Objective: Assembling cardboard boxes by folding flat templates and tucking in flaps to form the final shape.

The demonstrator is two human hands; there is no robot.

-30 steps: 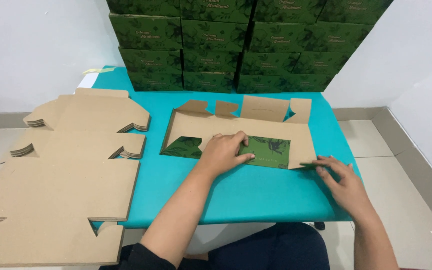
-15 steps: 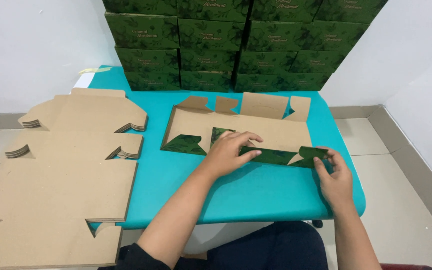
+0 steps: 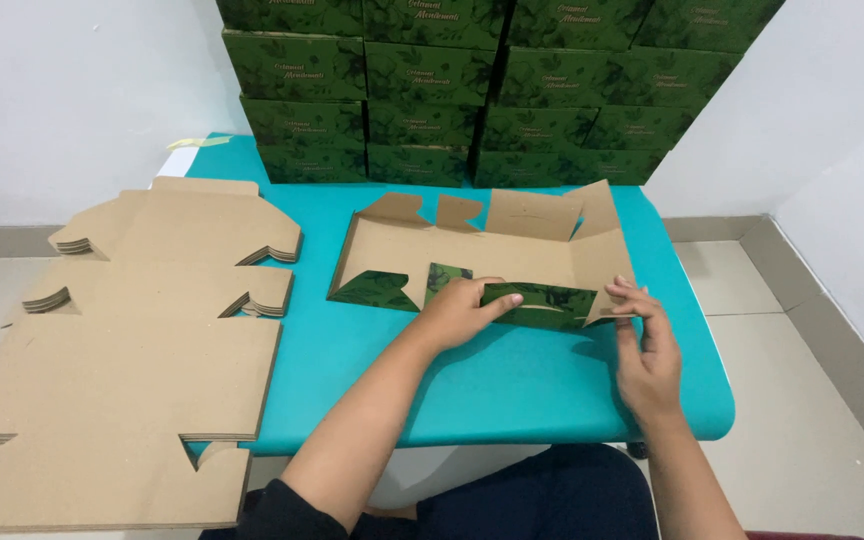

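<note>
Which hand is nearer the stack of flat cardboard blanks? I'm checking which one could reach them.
Left. The left hand presses the green flap of the half-folded box, closer to the flat blanks; the right hand grips the box's far corner.

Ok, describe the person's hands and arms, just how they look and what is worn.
Both forearms are bare, with no gloves. I can see no rings, watch or bracelet on the left hand or the right hand. A dark sleeve edge shows at the left upper arm near the bottom of the picture. No sleeve is visible on the right arm.
</note>
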